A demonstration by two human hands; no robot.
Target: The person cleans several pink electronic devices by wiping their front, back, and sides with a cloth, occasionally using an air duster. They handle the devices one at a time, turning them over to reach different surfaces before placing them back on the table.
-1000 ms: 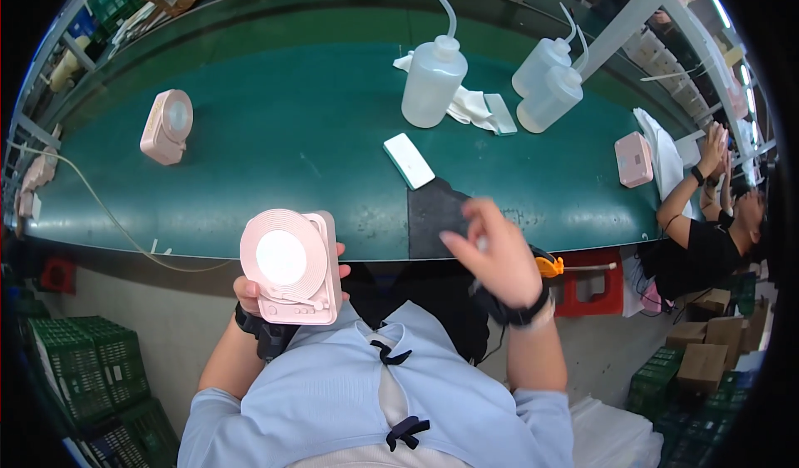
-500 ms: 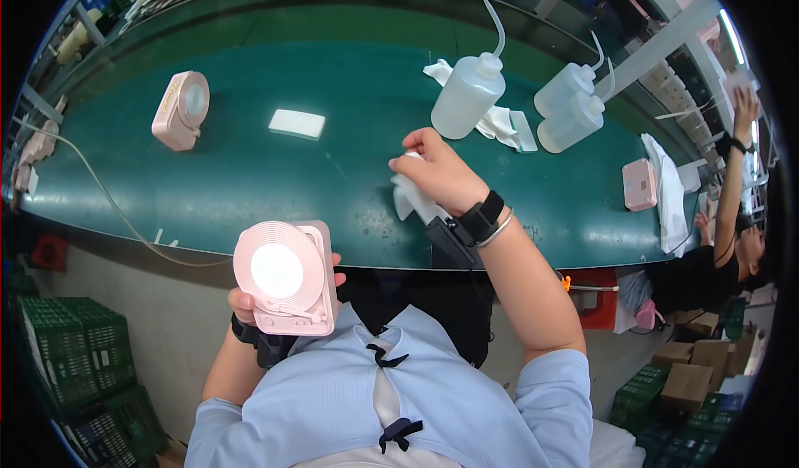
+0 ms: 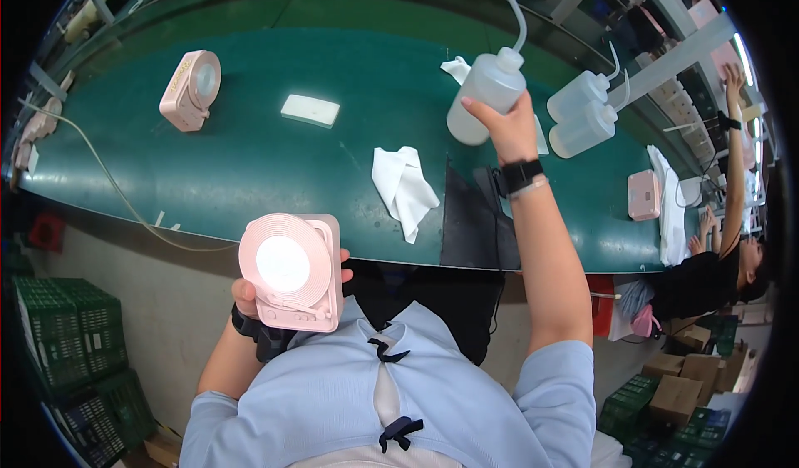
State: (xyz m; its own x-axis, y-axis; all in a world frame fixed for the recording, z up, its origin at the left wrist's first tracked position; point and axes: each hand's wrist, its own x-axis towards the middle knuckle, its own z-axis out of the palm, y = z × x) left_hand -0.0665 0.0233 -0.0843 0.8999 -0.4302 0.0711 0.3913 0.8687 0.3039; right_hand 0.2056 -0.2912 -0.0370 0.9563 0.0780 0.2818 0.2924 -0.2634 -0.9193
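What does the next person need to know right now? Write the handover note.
Left hand: holds the pink record-player-shaped device close to the chest, round face up.
Right hand: fingers wrapped around a translucent squeeze bottle with a bent spout, lifted over the green table.
White cloth lies crumpled and unheld on the table, beside a dark mat.
Done: device picked up, bottle in hand.
Left: cloth not in hand; whether it is wetted cannot be told.

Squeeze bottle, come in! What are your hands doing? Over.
Right hand gripping squeeze bottle, lifted over green belt. Left hand holding pink device. White cloth lying below. Over.
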